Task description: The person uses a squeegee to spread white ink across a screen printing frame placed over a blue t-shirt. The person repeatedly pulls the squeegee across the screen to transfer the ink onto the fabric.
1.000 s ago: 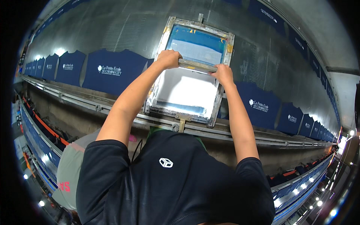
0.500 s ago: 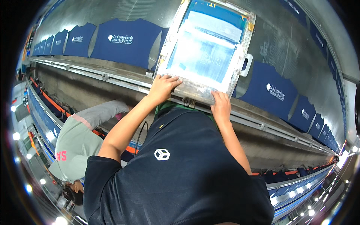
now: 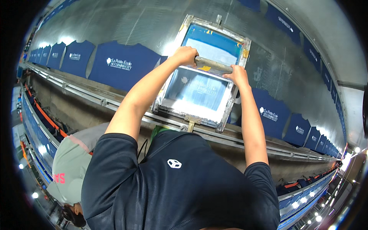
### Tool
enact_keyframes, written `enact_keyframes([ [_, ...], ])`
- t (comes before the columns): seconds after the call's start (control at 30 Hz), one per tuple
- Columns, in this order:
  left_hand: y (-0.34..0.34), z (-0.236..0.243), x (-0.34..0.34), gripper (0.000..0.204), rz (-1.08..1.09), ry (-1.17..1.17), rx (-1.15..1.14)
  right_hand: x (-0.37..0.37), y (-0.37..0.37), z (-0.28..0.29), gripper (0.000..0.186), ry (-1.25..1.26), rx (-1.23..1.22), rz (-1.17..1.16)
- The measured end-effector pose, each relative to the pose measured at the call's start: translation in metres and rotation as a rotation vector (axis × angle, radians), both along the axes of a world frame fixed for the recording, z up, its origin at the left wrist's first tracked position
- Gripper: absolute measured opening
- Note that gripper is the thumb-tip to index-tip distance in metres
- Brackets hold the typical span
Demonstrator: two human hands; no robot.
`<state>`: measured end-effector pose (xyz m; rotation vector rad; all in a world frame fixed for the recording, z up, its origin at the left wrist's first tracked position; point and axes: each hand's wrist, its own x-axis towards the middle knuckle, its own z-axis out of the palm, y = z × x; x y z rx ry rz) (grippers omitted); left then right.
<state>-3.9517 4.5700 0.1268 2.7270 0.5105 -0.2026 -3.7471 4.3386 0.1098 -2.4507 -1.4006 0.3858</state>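
I grip a metal squeegee (image 3: 212, 68), with a yellow patch on it, by both ends across a printing screen (image 3: 197, 94) in a worn metal frame (image 3: 244, 57). My left hand (image 3: 186, 56) is closed round the left end. My right hand (image 3: 238, 76) is closed round the right end. Blue emulsion and a pale band show above the squeegee; the lower mesh is translucent, with a faint design showing through and white ink along the near edge.
Navy fabric pieces (image 3: 122, 65) with white prints lie in rows on the long metal table (image 3: 140, 28). A rail (image 3: 103, 102) runs along the near edge. A co-worker (image 3: 69, 165) in grey-green bends at lower left; parallel tables with orange edging (image 3: 45, 117) stand behind.
Half a second ago both hands were at the screen's near edge; they have moved up to its middle with the squeegee. The lower mesh, solid white a second ago, now looks translucent.
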Motion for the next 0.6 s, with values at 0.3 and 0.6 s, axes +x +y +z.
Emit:
enact_keyframes([
  [0.3, -0.092, -0.015, -0.128, 0.031, 0.007, 0.097, 0.031, -0.132, -0.096, -0.02, 0.033, 0.099, 0.035, 0.014],
  [0.6, 0.016, -0.005, 0.015, 0.031, -0.011, -0.139, 0.104, 0.014, 0.012, 0.0, 0.039, -0.034, 0.073, -0.025],
])
